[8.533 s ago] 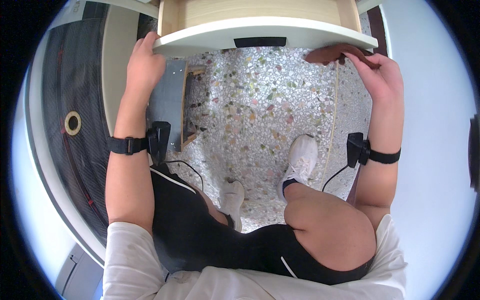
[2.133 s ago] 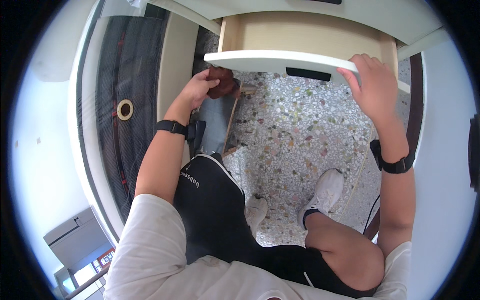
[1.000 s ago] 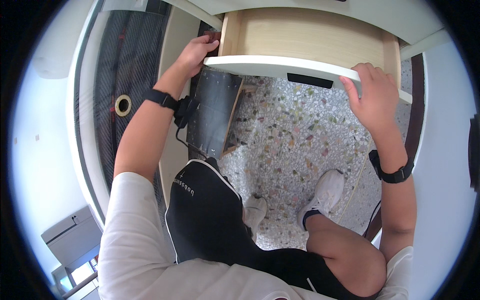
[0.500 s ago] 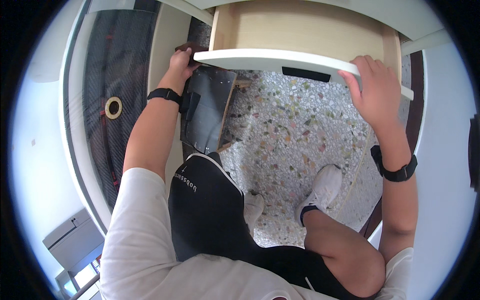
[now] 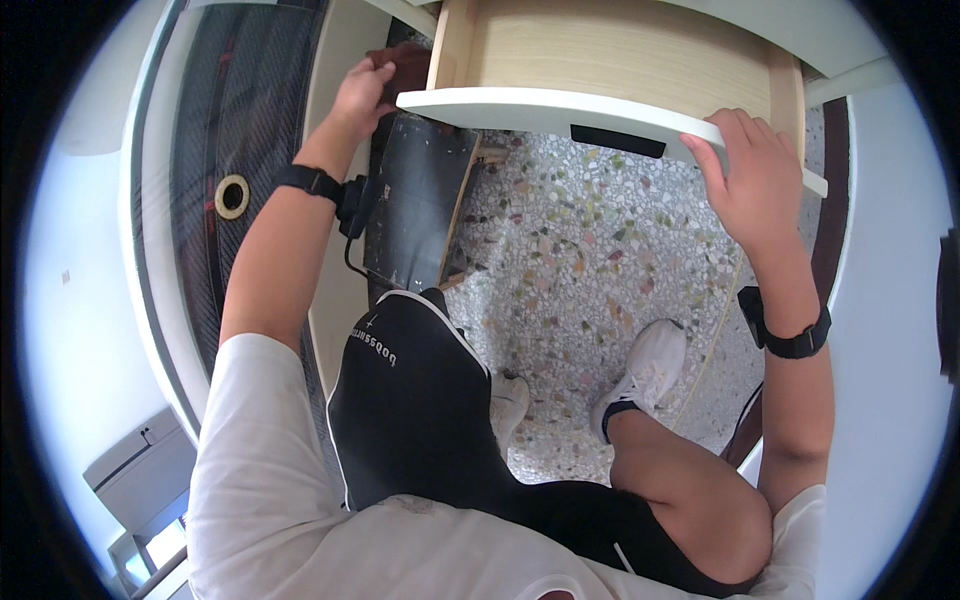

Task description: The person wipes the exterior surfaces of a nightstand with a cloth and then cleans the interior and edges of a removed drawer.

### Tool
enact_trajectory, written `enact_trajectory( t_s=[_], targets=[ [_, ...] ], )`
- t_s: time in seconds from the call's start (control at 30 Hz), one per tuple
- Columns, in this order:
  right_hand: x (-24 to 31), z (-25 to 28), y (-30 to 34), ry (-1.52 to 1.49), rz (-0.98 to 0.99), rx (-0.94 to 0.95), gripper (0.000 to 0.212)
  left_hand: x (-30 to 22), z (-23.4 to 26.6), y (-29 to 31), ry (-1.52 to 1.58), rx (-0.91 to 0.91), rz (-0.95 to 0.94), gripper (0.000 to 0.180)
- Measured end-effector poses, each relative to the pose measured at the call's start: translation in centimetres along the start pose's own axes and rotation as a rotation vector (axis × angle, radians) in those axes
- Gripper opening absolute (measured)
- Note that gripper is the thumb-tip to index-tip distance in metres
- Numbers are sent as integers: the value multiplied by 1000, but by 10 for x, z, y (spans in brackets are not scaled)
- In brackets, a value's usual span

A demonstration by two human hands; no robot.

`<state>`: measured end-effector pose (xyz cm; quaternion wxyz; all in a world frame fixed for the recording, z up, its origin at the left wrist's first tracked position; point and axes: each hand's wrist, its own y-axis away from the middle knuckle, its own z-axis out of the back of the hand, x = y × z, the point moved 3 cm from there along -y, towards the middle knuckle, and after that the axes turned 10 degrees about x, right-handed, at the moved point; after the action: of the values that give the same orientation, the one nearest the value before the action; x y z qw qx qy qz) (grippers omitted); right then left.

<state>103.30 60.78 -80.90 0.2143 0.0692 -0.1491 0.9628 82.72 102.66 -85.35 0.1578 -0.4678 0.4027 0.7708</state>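
Observation:
A pulled-out drawer with a white front (image 5: 500,102) and pale wood inside (image 5: 610,50) spans the far side. My right hand (image 5: 755,180) grips the top edge of that front near its right end, thumb on the near face and fingers over the edge. Beyond the drawer's left end, my left hand (image 5: 362,97) is closed on a dark reddish-brown object (image 5: 408,72). The drawer partly hides that object, and its kind cannot be made out. Beneath my left wrist is a worn black-topped low stool or box (image 5: 415,205) with wooden edges.
Speckled terrazzo floor (image 5: 570,260) lies below, with my white shoes (image 5: 652,365) on it. On the left runs a dark woven panel (image 5: 240,120) with a gold ring (image 5: 232,197). A pale wall (image 5: 890,300) stands close on the right.
My left hand has moved a little farther away, and more of the reddish-brown object shows. My right hand keeps its grip on the drawer front.

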Motion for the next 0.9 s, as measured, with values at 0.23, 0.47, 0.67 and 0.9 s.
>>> enact_trajectory(
  t_s=[0.23,0.47,0.67,0.9],
  targets=[
    [2,3,-3,-19,7,-10,36,77,27,13,-1126,63,-466,29],
    [3,4,4,5,6,31,36,80,7,32,-1015,224,-217,29],
    [21,11,30,-58,7,112,33,106,17,92,-1143,367,-50,30],
    [43,19,59,-140,25,186,33,106,66,82,-640,74,367,37]
  ],
)
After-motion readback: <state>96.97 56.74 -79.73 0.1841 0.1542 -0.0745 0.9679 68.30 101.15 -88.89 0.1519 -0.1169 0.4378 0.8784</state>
